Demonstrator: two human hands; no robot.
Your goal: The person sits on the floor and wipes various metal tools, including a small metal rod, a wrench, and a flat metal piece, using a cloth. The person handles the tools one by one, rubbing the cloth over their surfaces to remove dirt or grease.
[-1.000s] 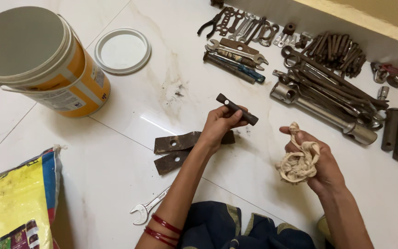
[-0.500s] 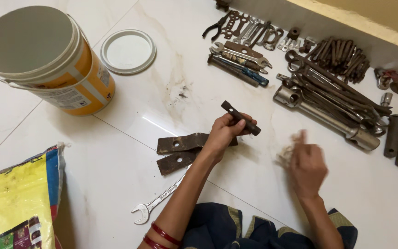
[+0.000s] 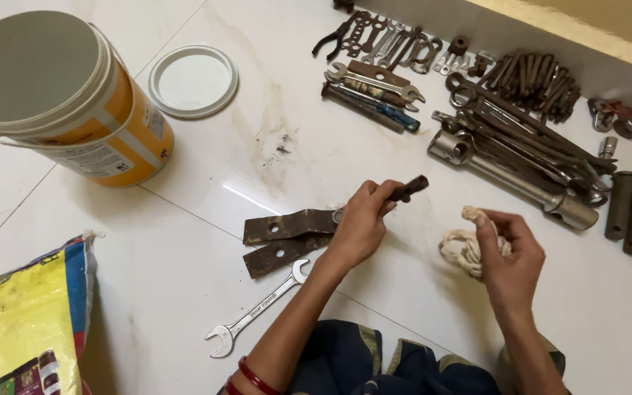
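Hands: left [image 3: 363, 223] grips one dark tube [image 3: 408, 188], right [image 3: 510, 256] one rag [image 3: 462, 245].

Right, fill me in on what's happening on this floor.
A person sits on the white floor. Their left hand grips a dark metal bar, and the right hand holds a bunched cream rag. Two rusty flat plates and a silver spanner lie beside them; rows of old tools lie beyond.
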